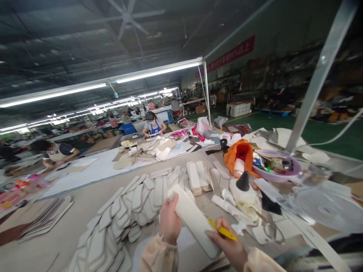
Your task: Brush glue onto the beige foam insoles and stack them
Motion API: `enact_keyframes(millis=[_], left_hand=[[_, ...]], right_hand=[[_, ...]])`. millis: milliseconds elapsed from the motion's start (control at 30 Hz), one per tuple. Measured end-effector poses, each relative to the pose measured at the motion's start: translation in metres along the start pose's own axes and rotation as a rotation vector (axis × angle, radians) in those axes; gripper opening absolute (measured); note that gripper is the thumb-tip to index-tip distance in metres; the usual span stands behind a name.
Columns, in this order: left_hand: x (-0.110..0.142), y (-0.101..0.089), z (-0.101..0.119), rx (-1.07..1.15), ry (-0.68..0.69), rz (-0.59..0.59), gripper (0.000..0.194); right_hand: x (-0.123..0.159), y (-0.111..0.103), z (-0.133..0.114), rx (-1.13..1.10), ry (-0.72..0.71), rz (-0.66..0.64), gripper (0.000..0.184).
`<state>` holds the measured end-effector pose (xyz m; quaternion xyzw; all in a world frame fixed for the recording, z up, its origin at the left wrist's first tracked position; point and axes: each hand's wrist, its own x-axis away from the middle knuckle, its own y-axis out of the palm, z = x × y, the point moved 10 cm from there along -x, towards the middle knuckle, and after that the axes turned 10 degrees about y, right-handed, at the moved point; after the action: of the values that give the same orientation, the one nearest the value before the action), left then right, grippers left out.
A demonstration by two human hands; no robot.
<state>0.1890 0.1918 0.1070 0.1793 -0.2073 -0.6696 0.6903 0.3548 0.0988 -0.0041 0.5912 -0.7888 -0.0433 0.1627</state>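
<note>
Beige sleeves (160, 255) hang over the near edge of the table (78, 211); a rounded white panel (195, 223) slants lengthwise from far left to near right, left grip (170, 222) pinching its far end, right grip (230, 243), nearer its low end, clasping a yellow-handled tool (226, 232).

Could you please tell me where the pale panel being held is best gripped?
Probably its far rounded end, coming from the far side: the flat panel is long, and that end projects past the left hand, while the right hand touches nearer the other end.
</note>
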Motion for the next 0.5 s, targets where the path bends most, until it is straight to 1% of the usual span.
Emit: enact_keyframes(millis=[67, 133, 333, 500], left_hand=[[0.007, 0.002, -0.014, 0.017, -0.034, -0.013, 0.040], [0.010, 0.002, -0.021, 0.042, -0.034, -0.018, 0.040], [0.007, 0.003, -0.019, 0.012, -0.017, -0.078, 0.041], [0.004, 0.000, -0.018, 0.007, -0.004, -0.091, 0.037]], right_hand=[[0.002, 0.004, -0.004, -0.019, 0.040, -0.012, 0.048], [0.005, 0.007, -0.009, -0.035, 0.065, -0.012, 0.050], [0.010, 0.012, -0.013, -0.040, 0.113, -0.032, 0.050], [0.009, 0.014, -0.017, -0.002, 0.075, -0.042, 0.048]])
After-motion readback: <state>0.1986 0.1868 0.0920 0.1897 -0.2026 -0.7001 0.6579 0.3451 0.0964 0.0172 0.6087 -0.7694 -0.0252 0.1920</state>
